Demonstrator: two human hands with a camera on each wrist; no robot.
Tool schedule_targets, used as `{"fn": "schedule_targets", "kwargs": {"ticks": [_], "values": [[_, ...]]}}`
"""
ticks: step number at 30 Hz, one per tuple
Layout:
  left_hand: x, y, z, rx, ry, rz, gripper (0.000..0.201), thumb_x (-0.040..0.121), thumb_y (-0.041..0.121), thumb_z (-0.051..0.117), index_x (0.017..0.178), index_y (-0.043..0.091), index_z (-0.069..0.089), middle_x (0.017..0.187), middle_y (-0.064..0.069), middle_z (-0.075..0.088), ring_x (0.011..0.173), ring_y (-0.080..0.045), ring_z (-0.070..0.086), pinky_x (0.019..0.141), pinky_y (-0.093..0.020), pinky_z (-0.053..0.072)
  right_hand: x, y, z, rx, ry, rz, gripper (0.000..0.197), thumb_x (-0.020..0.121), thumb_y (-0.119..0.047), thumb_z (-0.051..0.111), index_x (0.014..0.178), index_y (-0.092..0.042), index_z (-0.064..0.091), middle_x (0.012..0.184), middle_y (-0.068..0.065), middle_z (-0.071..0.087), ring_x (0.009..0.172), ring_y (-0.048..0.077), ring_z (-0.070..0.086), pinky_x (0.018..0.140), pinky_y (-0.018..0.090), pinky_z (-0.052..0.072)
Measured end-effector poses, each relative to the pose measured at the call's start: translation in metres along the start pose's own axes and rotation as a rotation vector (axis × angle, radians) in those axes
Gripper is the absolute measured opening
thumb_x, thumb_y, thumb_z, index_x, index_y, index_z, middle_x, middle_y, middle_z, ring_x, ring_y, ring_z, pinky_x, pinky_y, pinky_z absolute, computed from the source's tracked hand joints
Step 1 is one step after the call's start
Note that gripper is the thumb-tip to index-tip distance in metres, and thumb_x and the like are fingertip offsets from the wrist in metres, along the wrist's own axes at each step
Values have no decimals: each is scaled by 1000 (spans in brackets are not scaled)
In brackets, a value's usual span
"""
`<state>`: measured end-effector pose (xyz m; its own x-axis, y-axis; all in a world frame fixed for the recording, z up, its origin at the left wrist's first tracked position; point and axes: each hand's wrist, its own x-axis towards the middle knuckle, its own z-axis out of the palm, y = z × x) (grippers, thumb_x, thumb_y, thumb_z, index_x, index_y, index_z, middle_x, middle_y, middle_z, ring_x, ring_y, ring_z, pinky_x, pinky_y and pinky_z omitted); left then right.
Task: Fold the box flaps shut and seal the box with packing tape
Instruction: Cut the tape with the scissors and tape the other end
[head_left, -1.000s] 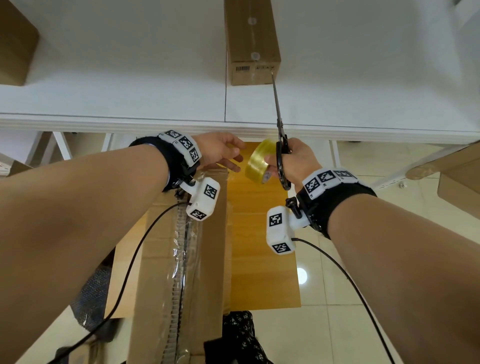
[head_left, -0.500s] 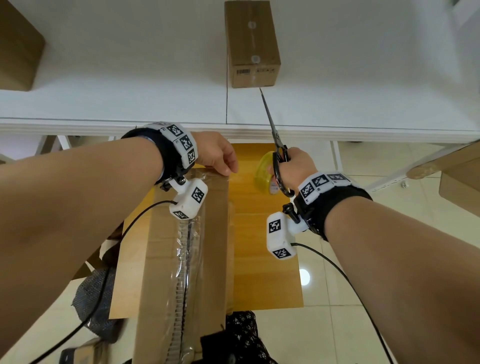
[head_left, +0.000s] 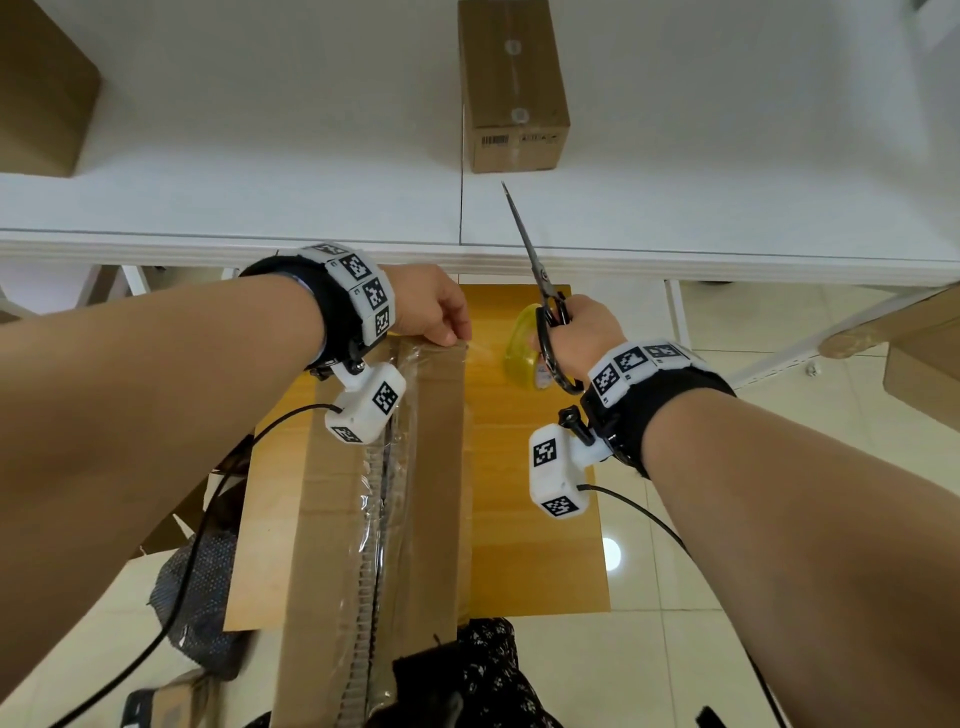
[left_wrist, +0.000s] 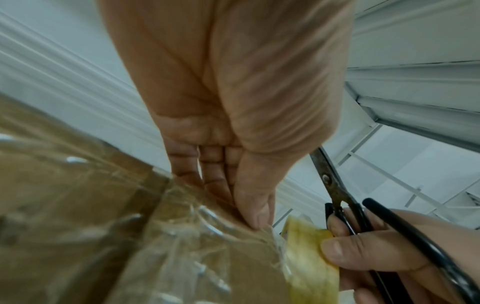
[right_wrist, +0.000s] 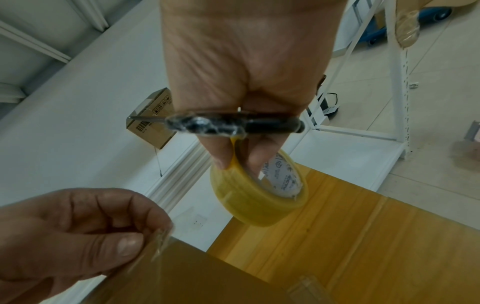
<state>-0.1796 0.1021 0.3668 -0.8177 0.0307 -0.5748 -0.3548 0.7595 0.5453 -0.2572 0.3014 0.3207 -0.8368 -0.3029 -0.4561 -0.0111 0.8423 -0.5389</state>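
Observation:
A tall cardboard box stands in front of me, with clear tape running along its top seam. My left hand is at the box's far edge, thumb and fingers pinching the clear tape end against the corner. My right hand hovers to the right of the box. It grips black-handled scissors, blades closed and pointing away over the table, together with a yellow tape roll. In the right wrist view its fingers pass through the roll below the scissors.
The box rests on a yellow wooden board just before the white table's edge. A small sealed carton sits on the table beyond the scissor tips, another box at far left. Dark cloth lies at the near end.
My left hand moved away from the roll and down onto the box's far edge. The right hand sank a little with roll and scissors, and the blades tilted leftward.

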Motion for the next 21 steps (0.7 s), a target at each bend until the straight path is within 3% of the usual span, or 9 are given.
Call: {"fn": "schedule_targets", "kwargs": {"ticks": [3, 6, 11, 13, 16, 19, 21], "values": [[0, -1, 3, 40, -41, -14, 15, 90, 18, 68, 102, 24, 73, 92, 12, 67, 86, -5, 60, 74, -21, 43, 0, 0, -2, 11, 9, 5, 12, 90, -9, 61, 102, -9, 62, 93, 12, 67, 84, 31, 67, 76, 40, 59], [0, -5, 6, 67, -125, -35, 13, 88, 31, 69, 101, 29, 72, 101, 6, 69, 99, -18, 63, 91, -38, 50, 0, -1, -5, 5, 9, 3, 12, 91, -9, 61, 103, -8, 62, 93, 13, 67, 86, 31, 67, 73, 39, 57], [1, -2, 7, 123, -163, -26, 10, 92, 28, 63, 101, 30, 66, 106, -6, 68, 102, -31, 63, 92, -46, 49, 0, -2, -7, 7, -8, 12, 15, 93, -7, 60, 107, -6, 60, 97, 15, 68, 88, 33, 67, 74, 41, 58], [3, -2, 7, 112, -166, -10, 20, 92, 22, 63, 110, 30, 66, 112, 0, 64, 105, -24, 59, 96, -42, 47, 0, -1, -7, -2, -13, 10, 14, 93, -8, 60, 106, -6, 60, 96, 15, 68, 87, 33, 67, 68, 38, 57], [5, -4, 9, 72, -137, 27, 39, 89, 16, 68, 126, 27, 59, 119, 7, 59, 111, -12, 54, 95, -27, 42, 0, 2, -7, -27, -7, 5, 12, 94, -10, 60, 106, -7, 61, 94, 11, 66, 87, 30, 66, 60, 31, 48], [5, -2, 9, 77, -86, 100, 40, 86, 11, 72, 122, 22, 61, 114, 7, 63, 107, -9, 57, 79, -12, 40, 1, 3, -8, -26, -2, 11, 13, 95, -10, 60, 107, -6, 60, 96, 12, 65, 89, 30, 65, 67, 34, 50], [5, 2, 8, 137, -80, 129, 32, 86, 11, 71, 116, 23, 66, 111, 10, 65, 106, -8, 58, 79, -13, 39, 2, 4, -8, -24, -4, 20, 14, 95, -10, 61, 108, -6, 60, 97, 12, 65, 89, 31, 66, 69, 35, 52]]}}
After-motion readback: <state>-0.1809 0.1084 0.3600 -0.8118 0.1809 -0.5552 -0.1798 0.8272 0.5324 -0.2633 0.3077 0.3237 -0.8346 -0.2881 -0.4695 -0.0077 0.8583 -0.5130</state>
